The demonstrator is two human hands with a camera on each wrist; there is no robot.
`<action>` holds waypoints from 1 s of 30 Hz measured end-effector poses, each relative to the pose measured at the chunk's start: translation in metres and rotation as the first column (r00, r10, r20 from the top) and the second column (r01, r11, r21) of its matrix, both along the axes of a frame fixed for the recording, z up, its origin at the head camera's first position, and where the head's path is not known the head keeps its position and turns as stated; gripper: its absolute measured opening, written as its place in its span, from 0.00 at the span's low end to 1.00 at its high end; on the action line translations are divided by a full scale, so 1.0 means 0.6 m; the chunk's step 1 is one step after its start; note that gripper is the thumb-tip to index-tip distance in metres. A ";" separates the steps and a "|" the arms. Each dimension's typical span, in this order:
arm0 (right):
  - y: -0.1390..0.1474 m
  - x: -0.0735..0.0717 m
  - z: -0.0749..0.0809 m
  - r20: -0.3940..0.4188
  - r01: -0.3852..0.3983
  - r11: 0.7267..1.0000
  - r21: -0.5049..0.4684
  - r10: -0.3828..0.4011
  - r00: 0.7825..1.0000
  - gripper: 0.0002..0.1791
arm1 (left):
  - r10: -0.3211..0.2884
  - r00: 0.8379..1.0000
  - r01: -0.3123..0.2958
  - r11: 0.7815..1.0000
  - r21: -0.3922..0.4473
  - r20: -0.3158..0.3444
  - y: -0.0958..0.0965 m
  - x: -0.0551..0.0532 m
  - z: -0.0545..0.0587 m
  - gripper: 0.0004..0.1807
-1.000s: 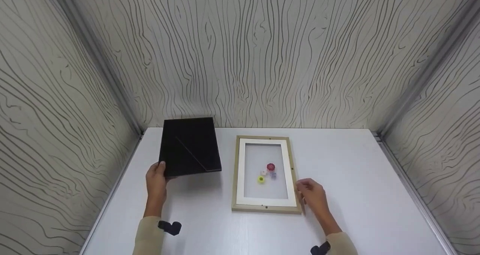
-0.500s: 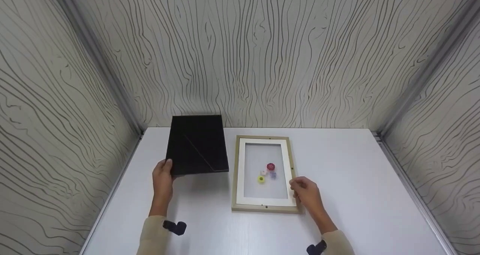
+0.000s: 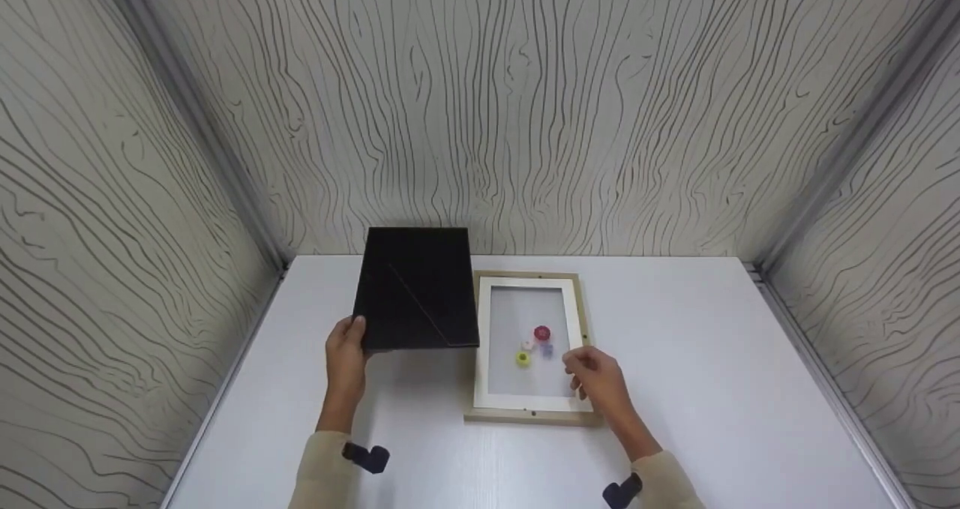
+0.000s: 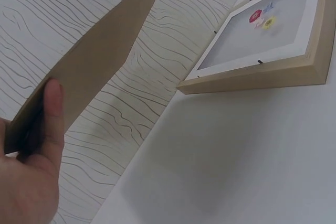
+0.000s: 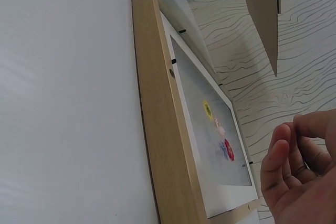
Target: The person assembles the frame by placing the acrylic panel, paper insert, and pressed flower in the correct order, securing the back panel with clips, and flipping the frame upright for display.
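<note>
My left hand (image 3: 346, 359) grips the lower left corner of a black picture-frame backing board (image 3: 418, 288), thumb on top. The board is raised over the table and overlaps the left side of a wooden picture frame (image 3: 517, 417). Its brown underside (image 4: 100, 59) shows in the left wrist view. The frame lies flat with a white mat (image 3: 484, 344) inside. Within the mat opening are small flowers, including a red flower (image 3: 541, 333) and a yellow flower (image 3: 523, 358). Over the frame's lower right side, my right hand (image 3: 602, 381) has its fingers loosely curled, with nothing visible between them.
Small dark retaining tabs (image 5: 174, 61) stick out along the frame's inner edge. A white table (image 3: 675, 329) carries the frame. Wood-grain-patterned walls (image 3: 525, 119) enclose its back and sides.
My left hand has carried the backing board to the right, so that it now overlaps the frame. From beside the frame's right edge, my right hand has moved left over it.
</note>
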State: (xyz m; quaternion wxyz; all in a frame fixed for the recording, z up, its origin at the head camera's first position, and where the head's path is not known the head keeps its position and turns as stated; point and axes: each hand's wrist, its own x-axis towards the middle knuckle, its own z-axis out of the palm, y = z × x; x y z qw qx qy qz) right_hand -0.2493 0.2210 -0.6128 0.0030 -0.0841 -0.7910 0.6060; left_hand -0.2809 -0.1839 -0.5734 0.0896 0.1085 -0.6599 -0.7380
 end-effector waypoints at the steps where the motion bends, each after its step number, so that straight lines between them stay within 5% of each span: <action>1: -0.002 0.000 0.001 -0.001 -0.002 1.000 -0.005 0.002 1.000 0.10 | -0.001 1.000 0.001 1.000 0.007 -0.002 0.004 0.000 0.001 0.26; 20: -0.029 -0.008 0.014 0.019 -0.076 0.994 -0.075 0.078 0.997 0.13 | -0.043 0.999 0.044 0.997 0.066 -0.021 0.066 0.004 -0.006 0.24; 30: -0.037 -0.007 0.024 0.043 -0.030 0.989 -0.147 0.037 0.998 0.24 | -0.069 0.997 0.071 0.992 0.102 -0.025 0.114 0.009 -0.012 0.24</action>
